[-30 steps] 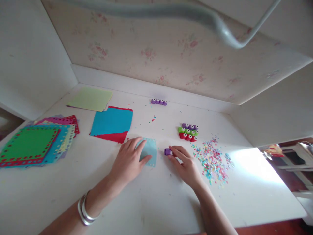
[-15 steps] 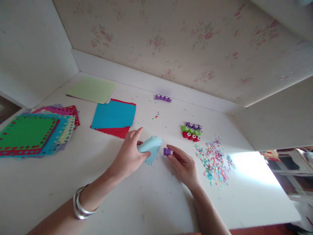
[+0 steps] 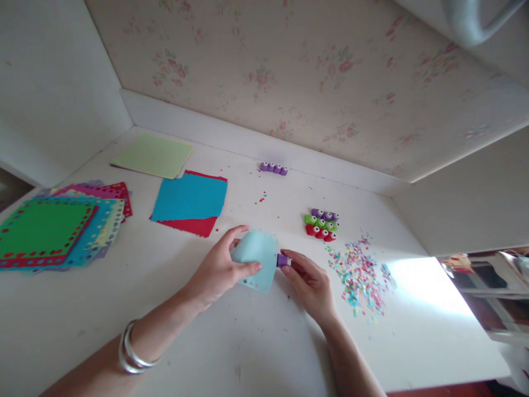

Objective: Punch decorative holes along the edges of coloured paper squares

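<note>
A light blue sheet of paper, curved at its left side, is held between the thumb and fingers of my left hand. Small punched holes run along its top and bottom edges. My right hand pinches a small purple craft punch at the sheet's right edge. Whether the paper sits inside the punch's slot, I cannot tell. Further right, rows of purple, green and red punches stand together. Another row of purple punches is near the wall.
Colourful paper confetti lies scattered at right. Blue and red sheets overlap left of centre, with pale green paper behind. Sheets with punched borders are piled at far left. A patterned wall rises behind the table.
The light blue paper has opened out flatter and its right edge now meets the purple craft punch. The view has shifted slightly.
</note>
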The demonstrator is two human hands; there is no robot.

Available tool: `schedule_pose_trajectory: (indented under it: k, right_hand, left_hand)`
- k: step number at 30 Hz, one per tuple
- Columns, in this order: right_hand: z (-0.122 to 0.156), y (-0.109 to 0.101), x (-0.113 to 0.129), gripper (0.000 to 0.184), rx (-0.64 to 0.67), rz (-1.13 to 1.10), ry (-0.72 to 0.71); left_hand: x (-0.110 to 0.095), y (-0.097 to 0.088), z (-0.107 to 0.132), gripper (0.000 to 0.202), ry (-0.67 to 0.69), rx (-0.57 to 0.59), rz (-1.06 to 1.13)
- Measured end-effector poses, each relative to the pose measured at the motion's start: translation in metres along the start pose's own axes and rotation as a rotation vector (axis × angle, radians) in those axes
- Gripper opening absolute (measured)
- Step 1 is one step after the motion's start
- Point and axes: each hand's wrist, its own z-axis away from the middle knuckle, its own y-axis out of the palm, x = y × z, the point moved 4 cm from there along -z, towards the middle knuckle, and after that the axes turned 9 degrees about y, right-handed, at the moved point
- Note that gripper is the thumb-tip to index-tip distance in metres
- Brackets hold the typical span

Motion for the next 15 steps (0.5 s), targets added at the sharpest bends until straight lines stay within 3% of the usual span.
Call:
schedule_pose_trajectory:
  k: [15]
  right_hand:
    - [-0.0006, 0.0000, -0.0087, 0.030, 0.018, -0.009, 0.086]
  left_hand:
    - [-0.0080, 0.0002, 0.0014, 0.070, 0.075, 0.002, 0.026]
